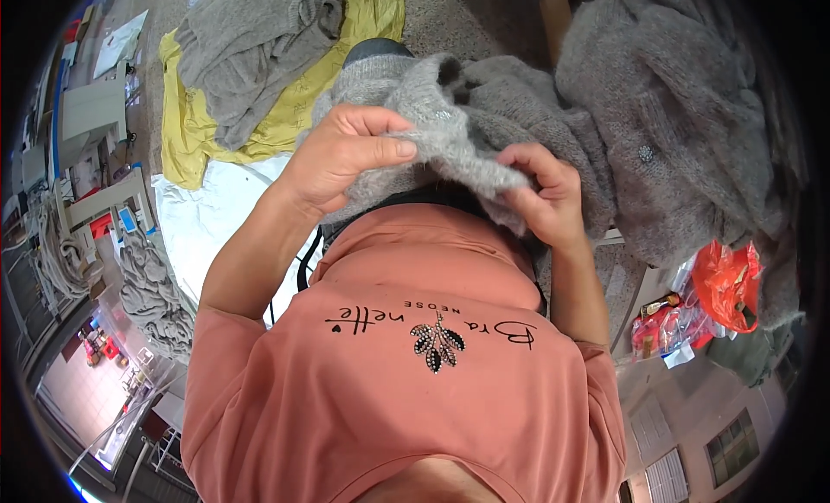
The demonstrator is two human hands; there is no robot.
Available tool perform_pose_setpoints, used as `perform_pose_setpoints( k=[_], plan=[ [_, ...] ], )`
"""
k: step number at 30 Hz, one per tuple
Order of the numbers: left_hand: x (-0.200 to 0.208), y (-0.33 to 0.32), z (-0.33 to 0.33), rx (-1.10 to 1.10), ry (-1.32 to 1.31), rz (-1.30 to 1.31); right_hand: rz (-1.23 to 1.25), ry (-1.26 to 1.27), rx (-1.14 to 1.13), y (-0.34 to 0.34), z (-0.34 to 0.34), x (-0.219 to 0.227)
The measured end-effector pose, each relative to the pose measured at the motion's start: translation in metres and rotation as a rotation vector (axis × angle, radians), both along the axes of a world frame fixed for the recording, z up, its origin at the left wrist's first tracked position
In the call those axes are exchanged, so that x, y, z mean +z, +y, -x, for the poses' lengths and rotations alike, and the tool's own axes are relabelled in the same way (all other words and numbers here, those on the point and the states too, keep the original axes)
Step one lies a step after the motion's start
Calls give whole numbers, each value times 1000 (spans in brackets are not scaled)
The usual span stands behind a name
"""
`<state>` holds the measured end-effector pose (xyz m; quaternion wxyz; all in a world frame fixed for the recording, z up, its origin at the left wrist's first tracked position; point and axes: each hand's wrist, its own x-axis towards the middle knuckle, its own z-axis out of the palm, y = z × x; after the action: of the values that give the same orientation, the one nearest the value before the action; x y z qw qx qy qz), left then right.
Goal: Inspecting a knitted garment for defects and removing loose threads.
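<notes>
A fluffy grey knitted garment [432, 105] lies bunched over my lap, with a ribbed band at one side and a small sparkly patch near its middle. My left hand [350, 153] pinches one edge of it between thumb and fingers. At the other end of the same stretched strip, my right hand [549, 192] grips the knit, thumb against the fingers. The cloth spans the gap between both hands. Folds hide the rest of the garment's shape.
Grey knits [251, 54] lie on a yellow sheet [181, 131] at the far left, beside a white sheet [216, 209]. More grey knitwear [666, 123] is heaped on the right, above a red plastic bag [726, 283]. Work tables [95, 114] stand at the left.
</notes>
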<state>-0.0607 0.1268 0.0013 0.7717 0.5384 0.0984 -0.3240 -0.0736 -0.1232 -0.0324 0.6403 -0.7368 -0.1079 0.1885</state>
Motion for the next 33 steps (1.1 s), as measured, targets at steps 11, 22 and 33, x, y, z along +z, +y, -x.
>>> perform_pose_setpoints(
  k=[11,22,33],
  plan=[
    [6,-41,12,-272,-248,-190,13,-207,65,20,6,19],
    [-20,6,-1,-234,-246,-400,34,-126,-131,14,1,-10],
    [-30,-15,9,24,34,65,192,-74,1,17,-1,-9]
  ],
)
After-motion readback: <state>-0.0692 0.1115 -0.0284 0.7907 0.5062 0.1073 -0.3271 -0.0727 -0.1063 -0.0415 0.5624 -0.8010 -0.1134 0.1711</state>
